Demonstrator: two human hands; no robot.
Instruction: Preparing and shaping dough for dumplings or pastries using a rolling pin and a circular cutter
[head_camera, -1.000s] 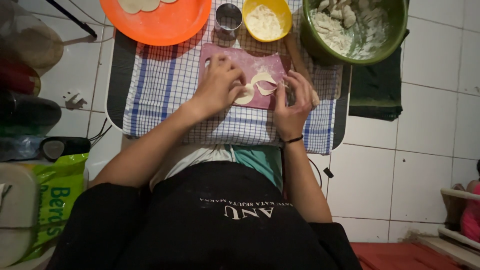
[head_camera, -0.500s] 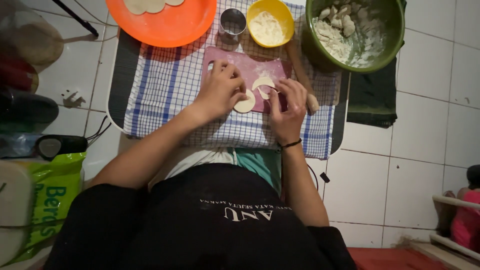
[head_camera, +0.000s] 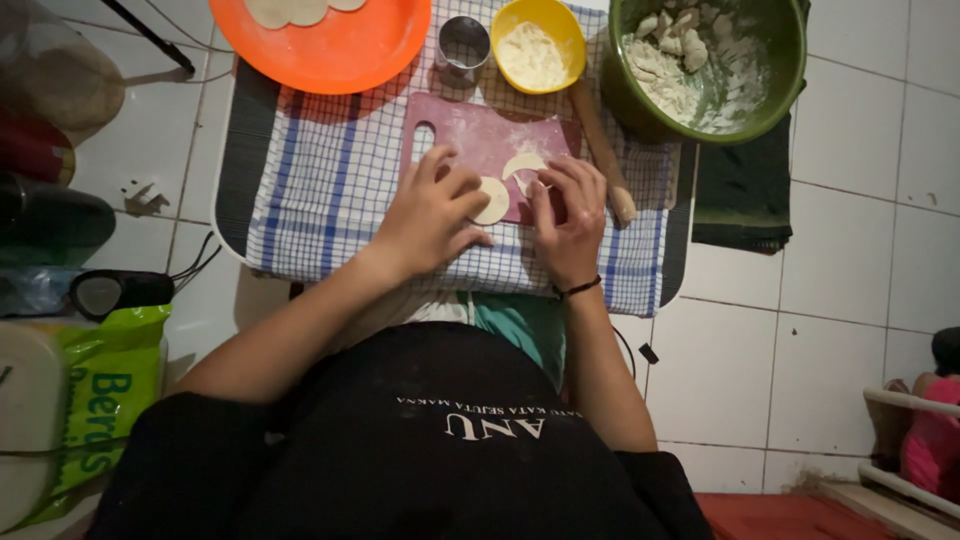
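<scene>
A small round dough disc (head_camera: 491, 199) lies at the near edge of a dark red cutting board (head_camera: 470, 135), pinched between the fingertips of the left hand (head_camera: 432, 215), whose fingers curl around its left rim. Just beside it, a crescent-shaped dough scrap (head_camera: 523, 164) rests on the floury board, and the right hand (head_camera: 568, 218) has its bent fingers pressed down on the board next to that scrap, gripping nothing that can be made out. A wooden rolling pin (head_camera: 602, 150) lies along the board's right side. The board sits on a blue-and-white checked cloth (head_camera: 320, 190) spread over the tabletop. Beyond the board stand a metal ring cutter (head_camera: 464, 46), a yellow bowl of flour (head_camera: 540, 42), a green bowl holding dough lumps (head_camera: 710, 62) and an orange plate (head_camera: 330, 40) carrying cut discs.
</scene>
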